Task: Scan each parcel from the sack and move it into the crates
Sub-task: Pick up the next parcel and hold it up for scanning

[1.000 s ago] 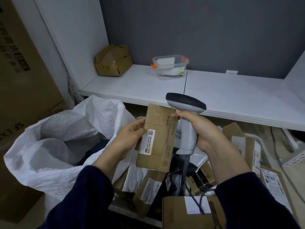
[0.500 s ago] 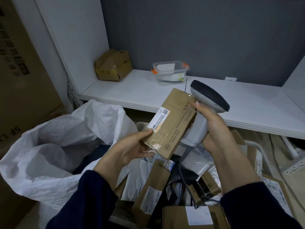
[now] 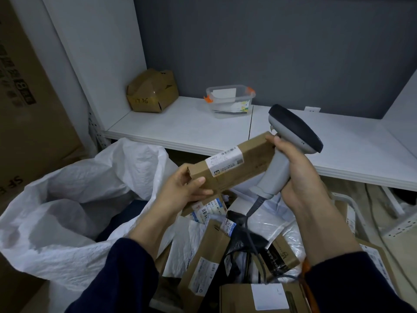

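Head view: a slim brown cardboard parcel (image 3: 232,170) is held at the centre of the frame, tilted so that its right end rides higher, above a heap of other parcels (image 3: 209,263) at the lower centre. Its lower-left end is gripped by the left hand (image 3: 180,190), with the thumb laid across the front face and the fingers curled behind. Its upper-right corner is touched by the thumb tip of the right hand (image 3: 297,175), whose remaining fingers are wrapped round the grey handle of the scanner (image 3: 291,136). The scanner's dark-capped head stands above the parcel's right end; whether it is aimed at the white label (image 3: 225,161) cannot be told. The white woven sack (image 3: 79,199) gapes at the lower left, well apart from the parcel. No crate wall can be clearly made out.

The parcel is judged light and stiff, since one end is carried in a single hand without sag. Its smooth card and tape may be somewhat slippery. It is best taken across a narrow end or along the long edges, with the label face left uncovered. Crushing is thought unlikely under a moderate grip, though the contents are unknown.
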